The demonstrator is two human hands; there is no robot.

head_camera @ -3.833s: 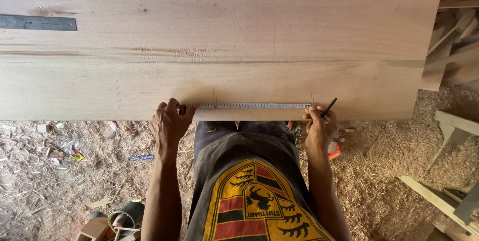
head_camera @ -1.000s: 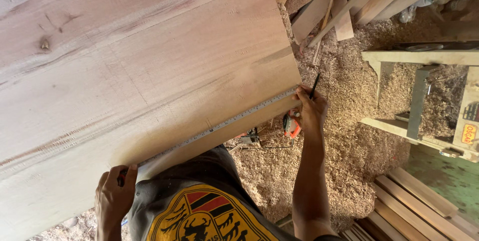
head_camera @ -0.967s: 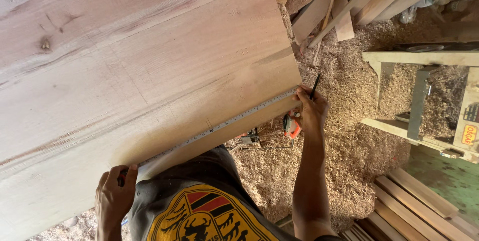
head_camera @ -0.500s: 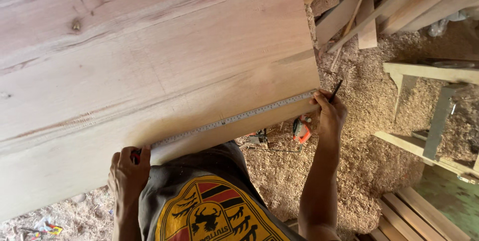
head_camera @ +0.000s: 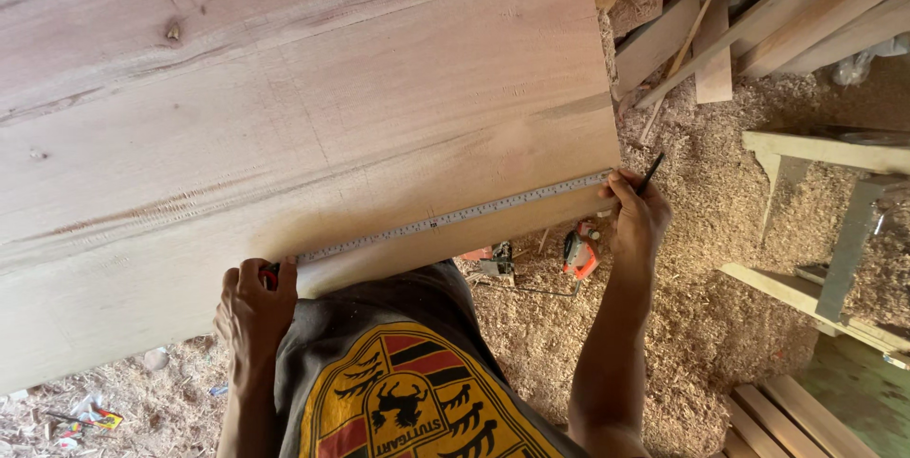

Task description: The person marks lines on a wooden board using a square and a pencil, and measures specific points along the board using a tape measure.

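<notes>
- My left hand is closed on the tape case at the near edge of the board; the case is mostly hidden under my fingers, only a bit of red/dark shows.
- My right hand pinches the far end of the tape down on the board w/ the thumb, and holds a pencil between the fingers, tip pointing up and away from the palm.
- The tape runs flat on the board btw my two hands, close to the near edge and roughly parallel to it.
- To do this well, I think: keep the tape taut, no sag or bow, else the reading drifts.
- Keep the left-hand end square to the board's edge; can't tell from here if the zero sits exactly on it, so check.
- Press the right thumb firm so the tape doesn't creep when the pencil comes down.
- Mark right against the tape's edge, a short thin tick, pencil upright-ish.
- Look straight down over the mark, not from the side.
- An orange tool lies on the sawdust just below my right wrist; loose planks are stacked beyond it, well apart from the tape.
</notes>
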